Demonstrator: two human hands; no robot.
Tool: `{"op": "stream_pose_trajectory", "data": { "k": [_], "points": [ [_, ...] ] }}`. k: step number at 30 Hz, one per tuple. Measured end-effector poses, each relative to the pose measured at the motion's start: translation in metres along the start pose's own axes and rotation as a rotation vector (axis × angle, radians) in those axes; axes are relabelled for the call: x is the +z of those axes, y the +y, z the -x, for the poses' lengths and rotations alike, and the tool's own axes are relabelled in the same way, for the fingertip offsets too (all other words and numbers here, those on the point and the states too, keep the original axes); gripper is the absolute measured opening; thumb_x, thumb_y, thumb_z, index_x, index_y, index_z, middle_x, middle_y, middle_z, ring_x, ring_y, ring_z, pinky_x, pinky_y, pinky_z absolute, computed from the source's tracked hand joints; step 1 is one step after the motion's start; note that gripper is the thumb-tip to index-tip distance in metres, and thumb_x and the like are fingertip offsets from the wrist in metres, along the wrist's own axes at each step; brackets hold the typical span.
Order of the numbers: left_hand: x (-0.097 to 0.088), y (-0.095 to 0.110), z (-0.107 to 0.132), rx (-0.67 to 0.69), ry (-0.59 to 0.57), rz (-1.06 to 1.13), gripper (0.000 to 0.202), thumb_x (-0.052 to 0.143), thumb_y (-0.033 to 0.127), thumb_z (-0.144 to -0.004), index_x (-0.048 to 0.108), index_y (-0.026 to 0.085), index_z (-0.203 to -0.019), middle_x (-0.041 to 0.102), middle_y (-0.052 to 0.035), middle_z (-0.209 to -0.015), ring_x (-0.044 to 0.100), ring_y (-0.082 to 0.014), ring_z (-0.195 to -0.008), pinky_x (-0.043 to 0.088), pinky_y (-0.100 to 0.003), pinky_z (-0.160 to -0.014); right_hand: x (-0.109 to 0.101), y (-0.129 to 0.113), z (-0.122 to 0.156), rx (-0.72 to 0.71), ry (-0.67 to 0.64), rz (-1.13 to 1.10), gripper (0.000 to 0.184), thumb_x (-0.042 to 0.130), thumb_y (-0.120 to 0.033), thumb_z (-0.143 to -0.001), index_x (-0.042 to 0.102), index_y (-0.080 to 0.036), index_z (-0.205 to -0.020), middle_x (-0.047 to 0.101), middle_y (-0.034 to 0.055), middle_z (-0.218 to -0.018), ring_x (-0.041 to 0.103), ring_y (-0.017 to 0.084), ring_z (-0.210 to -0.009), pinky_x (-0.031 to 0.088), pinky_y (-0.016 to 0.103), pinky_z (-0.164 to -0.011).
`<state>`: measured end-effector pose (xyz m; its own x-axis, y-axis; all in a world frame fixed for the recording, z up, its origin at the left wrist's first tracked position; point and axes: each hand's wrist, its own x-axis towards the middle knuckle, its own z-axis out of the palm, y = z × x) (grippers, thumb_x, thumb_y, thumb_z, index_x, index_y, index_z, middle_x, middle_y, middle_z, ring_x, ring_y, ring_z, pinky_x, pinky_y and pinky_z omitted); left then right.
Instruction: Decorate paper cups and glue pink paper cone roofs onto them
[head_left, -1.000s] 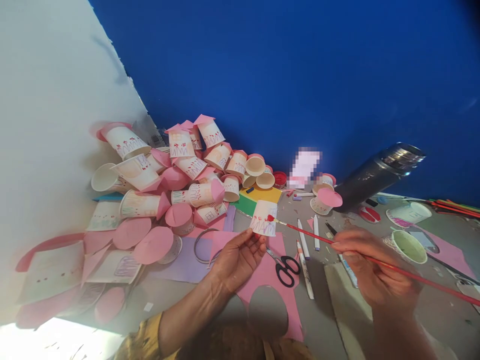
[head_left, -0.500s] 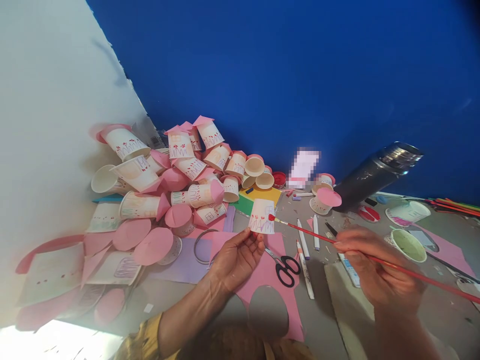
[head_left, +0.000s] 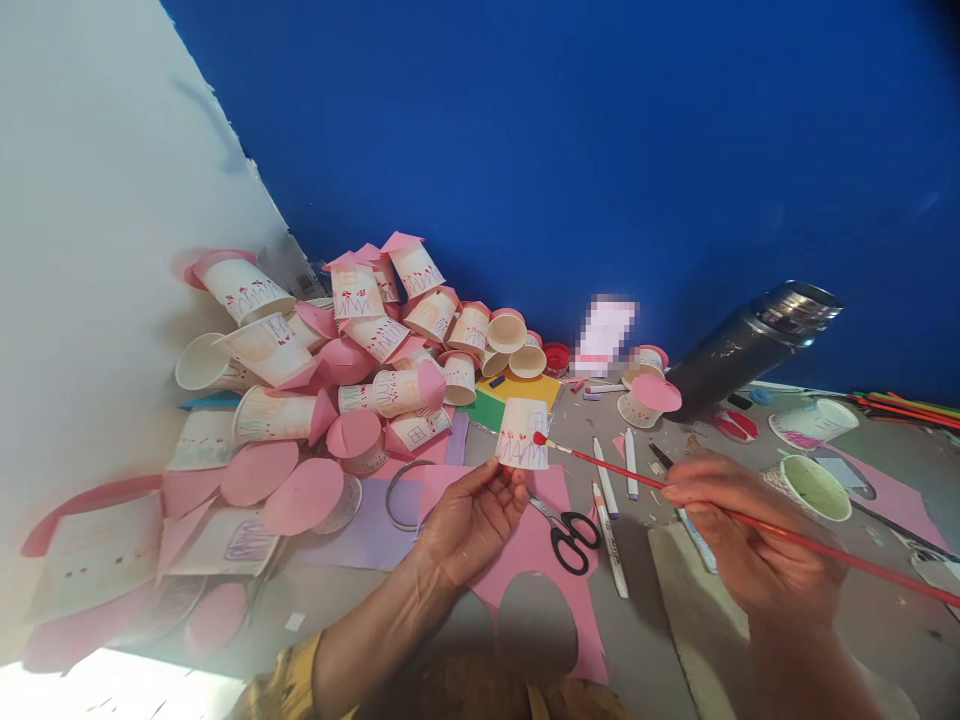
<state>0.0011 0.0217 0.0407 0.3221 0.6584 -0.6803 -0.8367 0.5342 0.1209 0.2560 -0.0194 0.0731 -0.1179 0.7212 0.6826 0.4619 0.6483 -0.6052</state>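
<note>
Upside down in my left hand (head_left: 480,520) is a white paper cup (head_left: 517,435), pinched by its rim between thumb and fingers. Purple zigzag lines, a drawn window and small red marks cover its side. My right hand (head_left: 757,530) grips a long red paintbrush (head_left: 622,468). The brush's red-loaded tip meets the right part of the cup's side. Beneath the hands lie pink paper (head_left: 510,560) with round cut-outs and black-handled scissors (head_left: 574,540).
Decorated cups with pink paper roofs (head_left: 409,388) pile up at left. White markers (head_left: 611,540) lie at centre. A dark flask (head_left: 750,350) leans against the blue wall, with a cup of greenish liquid (head_left: 817,488) at right. A tape ring (head_left: 405,497) rests on purple paper.
The brush tip has shifted slightly left across the cup's side, and my right hand has moved a little left with it. My left hand keeps the cup nearly still.
</note>
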Motion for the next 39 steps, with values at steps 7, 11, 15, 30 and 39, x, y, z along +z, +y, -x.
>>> {"op": "stream_pose_trajectory", "data": {
  "k": [7, 11, 15, 30, 39],
  "points": [
    [0.0001, -0.0006, 0.0017, -0.002, 0.011, 0.012, 0.028, 0.047, 0.009, -0.102, 0.061, 0.009, -0.077, 0.067, -0.0078, -0.068, 0.071, -0.0147, -0.062, 0.062, -0.025, -0.062, 0.0000, 0.0002, -0.0002, -0.017, 0.093, -0.015, 0.025, 0.063, -0.007, -0.090, 0.077, -0.024, -0.103, 0.070, 0.0058, -0.092, 0.066, 0.024, -0.083, 0.053, 0.039, -0.069],
    [0.0010, 0.0004, 0.0017, 0.008, 0.015, 0.015, 0.028, 0.047, 0.009, -0.102, 0.062, 0.008, -0.078, 0.067, -0.0075, -0.067, 0.070, -0.0147, -0.061, 0.062, -0.026, -0.061, -0.0001, 0.0006, 0.0015, -0.017, 0.048, -0.009, 0.028, 0.062, -0.006, -0.090, 0.076, -0.025, -0.104, 0.070, 0.0058, -0.095, 0.067, 0.025, -0.086, 0.053, 0.040, -0.069],
    [0.0022, 0.0005, 0.0025, 0.000, 0.017, -0.001, 0.027, 0.047, 0.009, -0.102, 0.063, 0.008, -0.079, 0.067, -0.0077, -0.068, 0.070, -0.0144, -0.060, 0.062, -0.025, -0.061, 0.0004, 0.0008, 0.0025, -0.022, 0.029, -0.016, 0.029, 0.062, -0.003, -0.089, 0.076, -0.023, -0.104, 0.070, 0.0051, -0.095, 0.067, 0.023, -0.085, 0.051, 0.037, -0.067],
    [0.0017, 0.0003, 0.0024, 0.015, 0.022, 0.016, 0.030, 0.047, 0.008, -0.101, 0.061, 0.009, -0.075, 0.067, -0.0076, -0.066, 0.071, -0.0153, -0.061, 0.062, -0.026, -0.061, -0.0005, 0.0006, -0.0002, -0.048, 0.018, -0.013, 0.028, 0.061, -0.003, -0.089, 0.076, -0.022, -0.104, 0.071, 0.0048, -0.094, 0.067, 0.022, -0.084, 0.052, 0.035, -0.066],
    [0.0013, -0.0001, 0.0023, 0.013, 0.010, 0.008, 0.031, 0.047, 0.008, -0.101, 0.062, 0.009, -0.074, 0.066, -0.0071, -0.067, 0.070, -0.0146, -0.063, 0.061, -0.025, -0.062, -0.0020, 0.0013, 0.0012, 0.005, 0.056, -0.015, 0.024, 0.063, -0.009, -0.091, 0.077, -0.025, -0.102, 0.071, 0.0047, -0.092, 0.067, 0.024, -0.082, 0.053, 0.039, -0.065]
  ]
}}
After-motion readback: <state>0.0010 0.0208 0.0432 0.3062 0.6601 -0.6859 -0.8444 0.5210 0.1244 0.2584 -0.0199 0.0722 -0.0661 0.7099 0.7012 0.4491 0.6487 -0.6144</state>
